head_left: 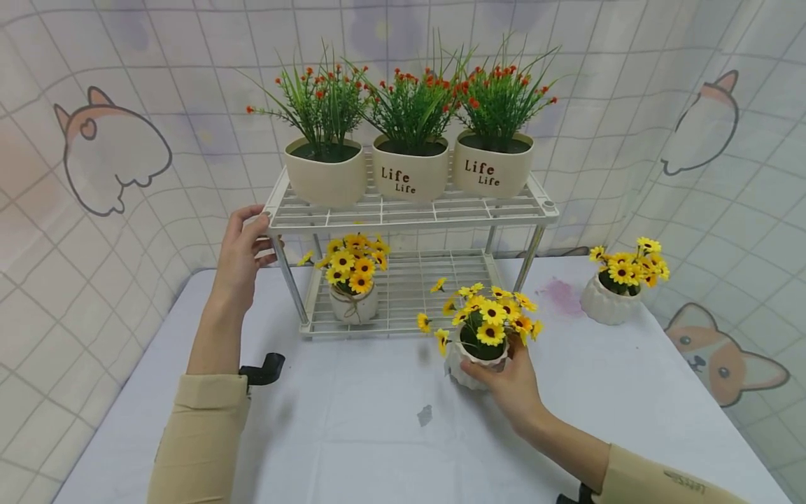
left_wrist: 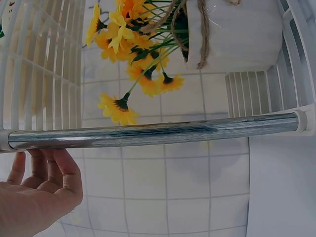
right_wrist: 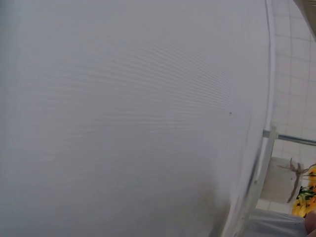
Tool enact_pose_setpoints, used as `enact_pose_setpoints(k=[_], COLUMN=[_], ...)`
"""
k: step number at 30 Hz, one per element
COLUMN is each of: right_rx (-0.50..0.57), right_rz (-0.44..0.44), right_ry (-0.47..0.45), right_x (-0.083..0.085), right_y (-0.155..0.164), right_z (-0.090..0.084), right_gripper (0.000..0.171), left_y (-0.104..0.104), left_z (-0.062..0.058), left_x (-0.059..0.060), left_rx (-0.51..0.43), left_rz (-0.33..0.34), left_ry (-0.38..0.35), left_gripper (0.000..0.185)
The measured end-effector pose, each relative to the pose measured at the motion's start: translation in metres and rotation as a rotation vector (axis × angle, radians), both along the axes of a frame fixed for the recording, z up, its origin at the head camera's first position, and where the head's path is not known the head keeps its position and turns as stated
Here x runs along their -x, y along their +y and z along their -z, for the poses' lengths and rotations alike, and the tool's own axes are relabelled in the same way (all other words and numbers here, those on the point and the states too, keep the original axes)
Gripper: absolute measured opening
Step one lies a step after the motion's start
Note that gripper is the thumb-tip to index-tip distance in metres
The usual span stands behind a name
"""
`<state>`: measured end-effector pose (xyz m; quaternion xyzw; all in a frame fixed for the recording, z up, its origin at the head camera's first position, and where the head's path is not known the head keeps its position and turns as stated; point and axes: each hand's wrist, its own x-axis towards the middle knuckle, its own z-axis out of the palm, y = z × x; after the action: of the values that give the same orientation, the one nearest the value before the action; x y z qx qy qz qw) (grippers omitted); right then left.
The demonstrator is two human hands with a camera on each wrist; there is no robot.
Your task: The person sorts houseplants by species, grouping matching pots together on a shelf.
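My left hand [head_left: 242, 245] holds the upper left corner of a white two-tier wire rack [head_left: 403, 222]. In the left wrist view its curled fingers [left_wrist: 66, 170] meet the metal post [left_wrist: 158, 134] near the upper shelf. My right hand [head_left: 513, 392] grips a ribbed white pot [head_left: 462, 371] of yellow artificial sunflowers [head_left: 491, 318], thumb on the front side, fingers round the right. This pot is in front of the lower shelf, over the tabletop. On that shelf's left side stands a twine-tied pot [head_left: 354, 306] of yellow flowers, also seen in the left wrist view [left_wrist: 237, 37].
Three cream pots [head_left: 412, 168] with red-flowered grass line the upper shelf. Another ribbed white pot [head_left: 607, 302] of yellow flowers stands at the table's right. The white-covered table [head_left: 352, 434] meets a patterned curtain [head_left: 208, 126] behind and at both sides.
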<state>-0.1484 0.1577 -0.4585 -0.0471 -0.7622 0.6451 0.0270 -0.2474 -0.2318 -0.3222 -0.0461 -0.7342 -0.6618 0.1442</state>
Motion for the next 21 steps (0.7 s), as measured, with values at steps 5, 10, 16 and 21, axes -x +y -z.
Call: enact_pose_setpoints(k=[5, 10, 16, 21], right_rx=[0.001, 0.008, 0.022, 0.027], right_rz=[-0.002, -0.002, 0.019, 0.037], right_ry=[0.026, 0.038, 0.043, 0.070], right_x=[0.015, 0.032, 0.052, 0.068], right_y=[-0.016, -0.029, -0.044, -0.056], right_z=[-0.001, -0.004, -0.003, 0.001], right_gripper=[0.100, 0.100, 0.101, 0.101], left_y=[-0.001, -0.001, 0.000, 0.000], left_z=[0.001, 0.001, 0.000, -0.001], left_x=[0.001, 0.001, 0.000, -0.001], left_rx=[0.004, 0.006, -0.001, 0.003], left_rz=[-0.003, -0.003, -0.009, -0.007], left_ry=[-0.002, -0.007, -0.010, -0.002], left_gripper=[0.044, 0.045, 0.045, 0.046])
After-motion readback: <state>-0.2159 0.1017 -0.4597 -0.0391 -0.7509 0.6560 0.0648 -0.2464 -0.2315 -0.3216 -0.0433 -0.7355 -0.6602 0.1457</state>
